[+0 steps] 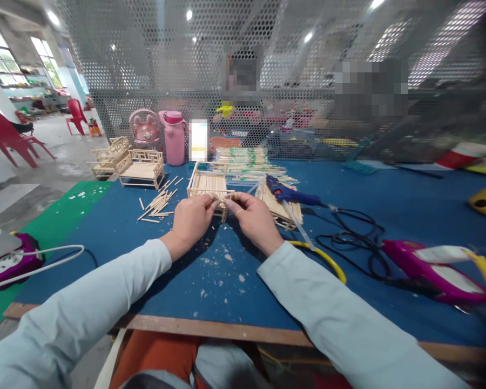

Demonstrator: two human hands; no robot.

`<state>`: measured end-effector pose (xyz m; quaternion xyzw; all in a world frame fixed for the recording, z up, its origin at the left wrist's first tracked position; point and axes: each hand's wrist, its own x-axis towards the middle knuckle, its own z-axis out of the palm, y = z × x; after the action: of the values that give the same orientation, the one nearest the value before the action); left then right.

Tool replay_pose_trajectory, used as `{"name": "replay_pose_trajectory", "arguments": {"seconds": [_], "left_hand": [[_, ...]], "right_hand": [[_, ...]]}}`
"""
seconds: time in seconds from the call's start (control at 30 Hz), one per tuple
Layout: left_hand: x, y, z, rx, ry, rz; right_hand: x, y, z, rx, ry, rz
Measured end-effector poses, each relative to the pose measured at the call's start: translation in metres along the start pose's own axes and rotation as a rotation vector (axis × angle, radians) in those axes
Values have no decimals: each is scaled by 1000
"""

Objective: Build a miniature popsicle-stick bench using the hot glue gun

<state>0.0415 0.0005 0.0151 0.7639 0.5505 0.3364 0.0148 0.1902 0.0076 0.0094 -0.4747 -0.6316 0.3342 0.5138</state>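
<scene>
A miniature stick bench (pixel 208 182) stands on the blue table before me, with a slatted seat and thin rails. At its near side my left hand (pixel 191 220) is closed, thumb and forefinger pinched on the front edge. My right hand (pixel 256 220) pinches the same edge just to the right, fingertips almost touching those of the left. Any small stick between the fingertips is too hidden to make out. Loose short sticks (pixel 159 205) lie left of the bench. A blue glue gun (pixel 294 194) rests on another slatted stick piece (pixel 283 212) beside my right hand.
Finished-looking stick benches (pixel 141 168) stand back left, near a pink thermos (pixel 174 138) and a lit phone screen (pixel 199 139). Bundled sticks (pixel 243 160) lie behind. Black cable (pixel 366 237) and a purple power strip (pixel 437 270) occupy the right. A perforated metal screen (pixel 299 70) closes the back.
</scene>
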Motion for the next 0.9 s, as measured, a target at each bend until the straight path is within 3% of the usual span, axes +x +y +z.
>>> {"name": "replay_pose_trajectory", "arguments": {"seconds": [0.23, 0.43, 0.53, 0.9], "left_hand": [[-9, 4, -15, 5, -65, -52], [-29, -14, -35, 163, -409, -21], [-28, -25, -35, 186, -497, -27], [-25, -34, -31, 58, -511, -51]], "right_hand": [[1, 4, 0, 16, -15, -8], [3, 6, -3, 43, -49, -10], [2, 6, -4, 56, -74, 0], [0, 5, -7, -20, -61, 26]]}}
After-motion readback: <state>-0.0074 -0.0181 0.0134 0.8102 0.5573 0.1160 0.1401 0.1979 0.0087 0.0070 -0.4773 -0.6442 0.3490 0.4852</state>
